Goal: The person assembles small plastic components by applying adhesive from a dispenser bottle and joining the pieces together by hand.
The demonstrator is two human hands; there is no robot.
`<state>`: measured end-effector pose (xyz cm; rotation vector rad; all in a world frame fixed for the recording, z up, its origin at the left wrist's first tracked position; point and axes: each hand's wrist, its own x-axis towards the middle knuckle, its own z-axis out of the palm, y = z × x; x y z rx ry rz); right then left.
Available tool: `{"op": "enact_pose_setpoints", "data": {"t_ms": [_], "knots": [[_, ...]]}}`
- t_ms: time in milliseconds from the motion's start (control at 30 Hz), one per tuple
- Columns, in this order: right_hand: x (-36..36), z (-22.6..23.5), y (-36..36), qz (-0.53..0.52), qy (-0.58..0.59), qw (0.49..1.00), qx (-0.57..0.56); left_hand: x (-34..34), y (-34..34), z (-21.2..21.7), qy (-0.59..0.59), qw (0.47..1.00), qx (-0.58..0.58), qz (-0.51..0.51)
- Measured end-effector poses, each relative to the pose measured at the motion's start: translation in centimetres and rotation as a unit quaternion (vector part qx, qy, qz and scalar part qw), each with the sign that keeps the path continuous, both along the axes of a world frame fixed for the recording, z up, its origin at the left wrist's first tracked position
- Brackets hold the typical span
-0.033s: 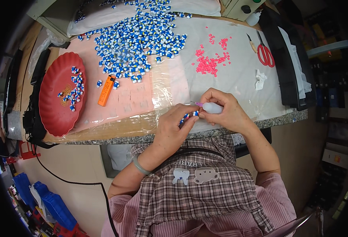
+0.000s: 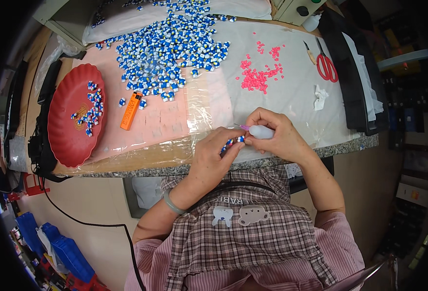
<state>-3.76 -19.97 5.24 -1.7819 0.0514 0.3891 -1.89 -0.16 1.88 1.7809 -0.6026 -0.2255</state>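
Close to the table's front edge, my left hand (image 2: pixel 211 153) is closed on small blue-and-white figurines (image 2: pixel 228 144), some tucked partly behind the fingers. My right hand (image 2: pixel 284 134) grips a white needle-tip glue bottle (image 2: pixel 261 132) with a pink nozzle that points left, above the left hand's fingertips. Another blue-and-white piece (image 2: pixel 241 139) shows between the two hands; which fingers hold it I cannot tell. Beyond them lie scattered small pink pieces (image 2: pixel 255 81). A large heap of blue-and-white figurines (image 2: pixel 165 53) spreads over the far left of the table.
On the left stands a red scalloped dish (image 2: pixel 62 131) with several figurines in it. An orange lighter (image 2: pixel 131 111) lies beside it. At the far right are red-handled scissors (image 2: pixel 327 68), a pointed tool (image 2: pixel 311 54), a crumpled tissue (image 2: pixel 320 97) and a black tray (image 2: pixel 364 114).
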Motion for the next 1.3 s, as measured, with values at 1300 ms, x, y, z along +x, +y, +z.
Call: {"op": "enact_pose_setpoints", "data": {"t_ms": [1300], "knots": [[-0.6, -2.4, -6.4, -0.255, -0.249, 0.933, -0.056, 5.1, 7.2, 2.8, 0.195, 0.936, -0.247, 0.157]]}}
